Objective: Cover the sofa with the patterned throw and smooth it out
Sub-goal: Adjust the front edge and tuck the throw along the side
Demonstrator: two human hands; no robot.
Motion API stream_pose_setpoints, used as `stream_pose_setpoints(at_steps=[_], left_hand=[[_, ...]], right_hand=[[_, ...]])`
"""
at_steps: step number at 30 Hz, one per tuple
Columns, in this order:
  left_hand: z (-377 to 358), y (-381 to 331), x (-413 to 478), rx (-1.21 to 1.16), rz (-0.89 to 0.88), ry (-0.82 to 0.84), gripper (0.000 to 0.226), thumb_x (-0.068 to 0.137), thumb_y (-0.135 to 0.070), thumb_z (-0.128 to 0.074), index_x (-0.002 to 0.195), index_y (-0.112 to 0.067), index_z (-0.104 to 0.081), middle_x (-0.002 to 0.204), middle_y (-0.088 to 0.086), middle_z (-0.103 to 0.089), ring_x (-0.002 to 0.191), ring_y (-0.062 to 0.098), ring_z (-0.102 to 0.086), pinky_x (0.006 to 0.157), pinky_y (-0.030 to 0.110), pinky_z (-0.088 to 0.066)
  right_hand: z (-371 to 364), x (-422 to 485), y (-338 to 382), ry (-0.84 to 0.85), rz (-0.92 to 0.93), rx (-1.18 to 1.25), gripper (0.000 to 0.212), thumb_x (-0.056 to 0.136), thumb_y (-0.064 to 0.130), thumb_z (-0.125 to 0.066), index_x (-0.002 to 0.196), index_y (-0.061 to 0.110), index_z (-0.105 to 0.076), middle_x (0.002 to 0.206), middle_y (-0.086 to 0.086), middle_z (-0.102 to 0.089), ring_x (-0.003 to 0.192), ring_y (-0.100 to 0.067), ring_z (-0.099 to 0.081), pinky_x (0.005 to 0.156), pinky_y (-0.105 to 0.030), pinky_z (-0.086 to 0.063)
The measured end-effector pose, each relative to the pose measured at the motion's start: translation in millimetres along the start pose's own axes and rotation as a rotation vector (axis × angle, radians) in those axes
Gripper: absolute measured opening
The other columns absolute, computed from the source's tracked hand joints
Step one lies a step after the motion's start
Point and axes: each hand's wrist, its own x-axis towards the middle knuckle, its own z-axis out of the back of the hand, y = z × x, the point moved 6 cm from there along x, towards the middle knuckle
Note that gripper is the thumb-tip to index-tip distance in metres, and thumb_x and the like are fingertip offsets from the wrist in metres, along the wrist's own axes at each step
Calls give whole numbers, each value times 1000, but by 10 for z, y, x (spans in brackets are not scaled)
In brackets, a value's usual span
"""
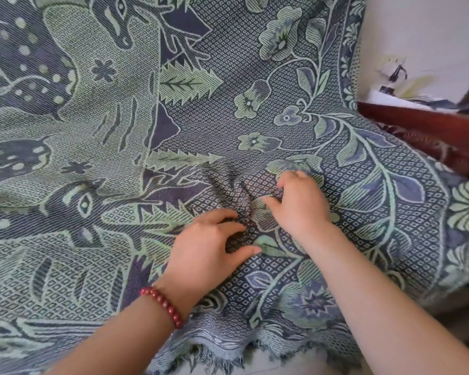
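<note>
The patterned throw [173, 117] lies spread over the sofa, filling nearly the whole view; its fringed hem [228, 355] hangs over the front edge near the bottom. It is a thick woven cloth in dark blue-grey and pale green, with deer figures on the left, pine-tree shapes in the middle, and flowers and leafy vines along the right border. A small ridge of puckered cloth rises between the two hands. The left hand [209, 250] rests on the throw with fingers curled, its grip pinching a fold between thumb and fingers; a red bead bracelet [164, 304] circles that wrist. The right hand [301, 204], just beside and a little higher, presses down with bent fingers bunching the fabric. At the right, a dark red wooden armrest [428, 125] shows past the throw's edge, with a pale printed cushion [406, 77] behind it.
</note>
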Motion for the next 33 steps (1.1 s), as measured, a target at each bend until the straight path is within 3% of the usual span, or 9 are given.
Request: stream_pose_setpoints(at_steps=[3, 8, 12, 15, 18, 20, 23, 28, 33], left_hand=[[-99, -102, 86, -18, 36, -7, 38, 72, -56, -69, 96, -27, -75, 110, -9, -66, 92, 12, -64, 74, 27, -55], [-194, -187, 148, -34, 34, -42, 7, 78, -27, -74, 85, -25, -77, 101, -8, -68, 81, 13, -65, 64, 21, -52], [-239, -394, 184, -172, -65, -99, 5, 80, -18, -72, 81, -20, -76, 88, -10, -71, 74, 7, -66, 60, 26, -58], [-409, -579, 184, -241, -79, -53, 8, 82, -13, -66, 80, -16, -73, 83, -8, -71, 73, 9, -66, 63, 28, -57], [-482, -589, 173, -219, -54, -26, 10, 84, -16, -62, 83, -17, -72, 87, -7, -71, 77, 11, -66, 66, 30, -57], [-385, -575, 156, -220, -79, -91, 10, 82, -19, -66, 88, -20, -74, 94, -8, -72, 82, 9, -67, 71, 25, -57], [-282, -633, 110, -254, -160, -133, 15, 85, -33, -66, 93, -23, -74, 102, -11, -71, 90, 4, -66, 77, 22, -56], [-490, -713, 54, -219, -217, 72, 36, 79, -54, -64, 95, -22, -72, 97, -12, -69, 87, 5, -63, 73, 27, -56], [-559, -707, 83, -192, -114, 60, 40, 73, -54, -70, 93, -20, -75, 95, -9, -70, 83, 10, -65, 67, 29, -58]], right_hand=[[-57, -38, -224, 119, -200, -190, 77, 86, 63, -47, 135, 4, -37, 135, -14, -42, 124, -30, -41, 92, -43, -43], [-119, -35, -304, 131, -139, -203, 37, 98, 38, -40, 126, 15, -48, 129, -13, -47, 117, -30, -44, 89, -43, -41], [38, 49, -448, 82, -180, -158, 30, 97, 30, -45, 122, 14, -50, 117, -12, -51, 108, -31, -49, 76, -37, -40], [56, 115, -535, 111, -217, -169, 30, 95, 28, -49, 119, 11, -51, 120, -15, -50, 110, -33, -49, 79, -38, -43], [-39, 154, -518, 175, -174, -151, 37, 96, 35, -43, 122, 9, -49, 120, -17, -53, 111, -35, -50, 82, -39, -45], [-21, 204, -574, 142, -176, -89, 39, 98, 40, -37, 111, 7, -54, 111, -18, -58, 103, -34, -54, 75, -37, -43], [84, 274, -745, 27, -250, -21, 29, 97, 33, -45, 101, 6, -54, 102, -16, -62, 90, -33, -56, 64, -32, -38], [15, 299, -803, 2, -278, -36, 46, 89, 38, -59, 120, 5, -49, 116, -15, -60, 107, -34, -57, 68, -33, -42], [-85, 303, -865, 58, -307, -98, 45, 87, 44, -61, 110, 5, -56, 112, -15, -57, 102, -34, -57, 68, -34, -44]])
